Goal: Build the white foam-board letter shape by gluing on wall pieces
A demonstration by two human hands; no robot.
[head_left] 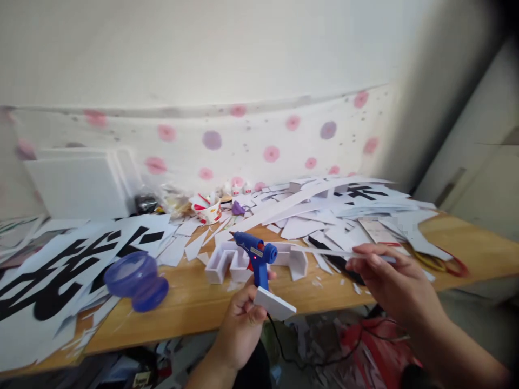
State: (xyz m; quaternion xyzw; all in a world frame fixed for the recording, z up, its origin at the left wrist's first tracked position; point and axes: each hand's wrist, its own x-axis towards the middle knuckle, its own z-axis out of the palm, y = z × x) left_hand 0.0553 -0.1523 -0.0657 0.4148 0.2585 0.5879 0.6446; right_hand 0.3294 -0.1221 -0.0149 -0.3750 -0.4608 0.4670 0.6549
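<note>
My left hand (243, 319) is closed around the handle of a blue hot glue gun (252, 246), its small red light lit and its nozzle pointing up to the left. Pinched under the thumb of that hand is a small flat white board piece (275, 303). In my right hand (395, 281), thumb and fingers pinch one end of a thin white strip (328, 251), which stretches left towards the glue gun. Behind the gun, an open-topped hollow white shape (219, 265) with upright walls stands on the table, partly hidden by the gun.
A translucent purple bowl-shaped holder (135, 281) sits on the wooden table (190, 310) at left, beside sheets with black characters (60, 270). White scraps (300, 227) cover the back. A paper tub (207, 210), scissors (458, 265) and leaning white boards (81, 183) are around. A cord (284, 354) hangs down.
</note>
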